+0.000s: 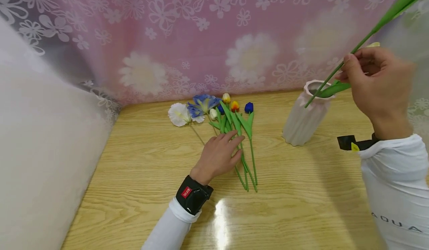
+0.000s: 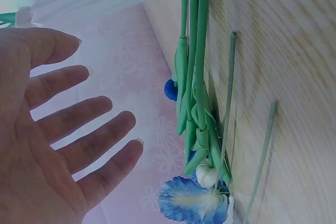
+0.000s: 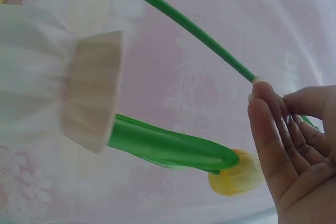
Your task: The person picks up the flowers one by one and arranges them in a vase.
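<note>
My right hand [image 1: 383, 82] pinches the green stem [image 3: 189, 24] of an artificial flower between thumb and fingers. Its lower end hangs near the mouth of a pale ribbed vase [image 1: 301, 121]; the flower head lies outside the views. A yellow tulip [image 3: 236, 174] with a green leaf stands in the vase, partly behind the right hand in the head view. Over a bunch of artificial tulips [image 1: 234, 118], my left hand [image 1: 218, 155] hovers with spread, relaxed fingers. In the left wrist view that hand [image 2: 68, 129] holds nothing, apart from the stems.
Beside the tulips lie a white flower [image 1: 179, 114] and a blue flower [image 1: 206, 103] on thin stems. A blue tulip [image 1: 249, 108] lies at the bunch's right. Behind the wooden table [image 1: 134, 183] hangs a pink floral curtain [image 1: 201, 38]; a white surface borders the left.
</note>
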A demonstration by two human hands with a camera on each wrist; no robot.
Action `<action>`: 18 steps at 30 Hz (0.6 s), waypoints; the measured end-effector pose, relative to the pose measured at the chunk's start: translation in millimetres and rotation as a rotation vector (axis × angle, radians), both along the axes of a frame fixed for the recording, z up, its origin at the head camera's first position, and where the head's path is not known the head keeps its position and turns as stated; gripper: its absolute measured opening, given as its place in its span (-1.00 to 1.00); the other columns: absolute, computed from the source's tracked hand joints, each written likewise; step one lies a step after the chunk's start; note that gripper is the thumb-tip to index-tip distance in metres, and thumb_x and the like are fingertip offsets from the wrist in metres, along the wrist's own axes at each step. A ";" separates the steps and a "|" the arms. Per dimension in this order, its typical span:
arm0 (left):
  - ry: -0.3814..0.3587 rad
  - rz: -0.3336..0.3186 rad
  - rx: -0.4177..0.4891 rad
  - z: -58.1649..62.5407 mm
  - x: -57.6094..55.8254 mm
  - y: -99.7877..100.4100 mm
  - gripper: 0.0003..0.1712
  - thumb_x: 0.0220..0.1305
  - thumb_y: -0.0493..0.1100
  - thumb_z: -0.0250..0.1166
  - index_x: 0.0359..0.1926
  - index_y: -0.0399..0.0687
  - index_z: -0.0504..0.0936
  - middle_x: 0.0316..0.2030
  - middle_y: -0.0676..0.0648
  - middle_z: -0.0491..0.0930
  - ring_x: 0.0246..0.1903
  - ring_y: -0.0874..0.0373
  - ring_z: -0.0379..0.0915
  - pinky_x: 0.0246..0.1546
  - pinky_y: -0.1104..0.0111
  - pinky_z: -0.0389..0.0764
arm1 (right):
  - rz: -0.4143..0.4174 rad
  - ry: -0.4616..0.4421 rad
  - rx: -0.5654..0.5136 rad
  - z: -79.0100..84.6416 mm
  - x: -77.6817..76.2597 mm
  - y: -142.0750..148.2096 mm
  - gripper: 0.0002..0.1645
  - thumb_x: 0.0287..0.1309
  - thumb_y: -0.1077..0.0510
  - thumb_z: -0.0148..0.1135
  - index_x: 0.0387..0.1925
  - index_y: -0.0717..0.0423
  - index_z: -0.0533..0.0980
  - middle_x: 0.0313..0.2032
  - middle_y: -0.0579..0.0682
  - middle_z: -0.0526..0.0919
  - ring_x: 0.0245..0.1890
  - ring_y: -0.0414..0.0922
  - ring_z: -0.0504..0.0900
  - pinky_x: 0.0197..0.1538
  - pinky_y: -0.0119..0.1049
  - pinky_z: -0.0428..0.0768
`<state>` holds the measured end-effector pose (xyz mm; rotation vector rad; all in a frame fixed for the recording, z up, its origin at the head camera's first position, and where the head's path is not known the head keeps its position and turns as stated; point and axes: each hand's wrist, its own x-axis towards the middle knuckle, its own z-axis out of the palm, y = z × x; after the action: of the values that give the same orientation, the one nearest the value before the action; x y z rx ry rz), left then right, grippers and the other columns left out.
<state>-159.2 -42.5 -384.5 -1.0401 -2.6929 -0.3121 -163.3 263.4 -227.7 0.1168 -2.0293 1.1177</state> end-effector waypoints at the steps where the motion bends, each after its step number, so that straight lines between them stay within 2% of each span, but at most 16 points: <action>1: -0.005 -0.001 0.002 0.3 -0.2 0.0 -0.57 0.39 -0.02 0.10 0.24 0.05 0.50 0.22 -0.11 0.43 0.08 -0.01 0.46 -0.05 0.14 0.53 | -0.010 0.012 0.011 1.8 -0.4 1.0 -0.92 0.20 0.24 0.21 -0.38 0.12 0.61 -0.50 -0.38 0.59 -0.60 -0.46 0.57 -0.42 -0.68 0.50; 4: -0.013 -0.004 0.005 1.3 -1.5 0.3 -0.57 0.39 -0.04 0.10 0.24 0.05 0.49 0.22 -0.11 0.42 0.08 -0.01 0.45 -0.04 0.13 0.52 | -0.042 0.036 0.041 7.0 -1.3 4.0 -0.87 0.22 0.19 0.20 -0.39 -0.13 0.56 -0.50 -0.44 0.56 -0.59 -0.52 0.54 -0.40 -0.72 0.47; 5: -0.011 -0.003 0.005 1.6 -2.1 0.5 -0.57 0.39 -0.04 0.10 0.24 0.05 0.49 0.22 -0.11 0.42 0.08 -0.01 0.45 -0.05 0.13 0.52 | -0.060 0.034 0.059 8.7 -1.7 5.2 -0.89 0.23 0.16 0.19 -0.37 -0.14 0.56 -0.50 -0.47 0.54 -0.59 -0.54 0.53 -0.39 -0.73 0.45; 7: -0.003 -0.004 0.003 2.6 -3.4 1.0 -0.56 0.39 -0.04 0.10 0.24 0.05 0.48 0.22 -0.11 0.42 0.08 -0.02 0.45 -0.06 0.13 0.53 | -0.099 0.031 0.096 12.3 -2.2 6.9 -0.90 0.26 0.10 0.17 -0.30 -0.04 0.60 -0.50 -0.52 0.51 -0.57 -0.58 0.50 -0.38 -0.74 0.42; 9: 0.005 -0.007 0.006 3.9 -4.5 1.7 -0.56 0.38 -0.05 0.11 0.24 0.04 0.48 0.22 -0.11 0.42 0.08 -0.03 0.45 -0.07 0.12 0.53 | -0.118 0.032 0.112 15.0 -2.4 8.0 -0.75 0.27 0.06 0.16 -0.21 0.15 0.63 -0.50 -0.54 0.49 -0.56 -0.59 0.49 -0.37 -0.74 0.42; 11: 0.011 -0.013 0.005 5.4 -5.2 2.7 -0.56 0.39 -0.04 0.10 0.25 0.04 0.48 0.23 -0.12 0.42 0.09 -0.03 0.45 -0.06 0.12 0.53 | -0.133 0.028 0.127 16.0 -1.9 8.7 -0.64 0.29 0.02 0.14 -0.14 0.26 0.60 -0.48 -0.55 0.47 -0.55 -0.61 0.48 -0.35 -0.73 0.42; 18: 0.052 -0.036 0.001 11.8 -7.0 8.5 -0.57 0.39 -0.02 0.11 0.23 0.06 0.49 0.23 -0.09 0.42 0.06 0.01 0.47 -0.04 0.17 0.53 | -0.167 0.008 0.139 15.4 -0.9 11.6 -0.61 0.31 -0.01 0.10 -0.10 0.23 0.59 -0.47 -0.55 0.45 -0.52 -0.62 0.48 -0.31 -0.72 0.42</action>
<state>-166.2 -34.0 -372.8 -1.0826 -2.6305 -0.2883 -164.2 274.9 -212.3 0.0212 -2.0679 0.8717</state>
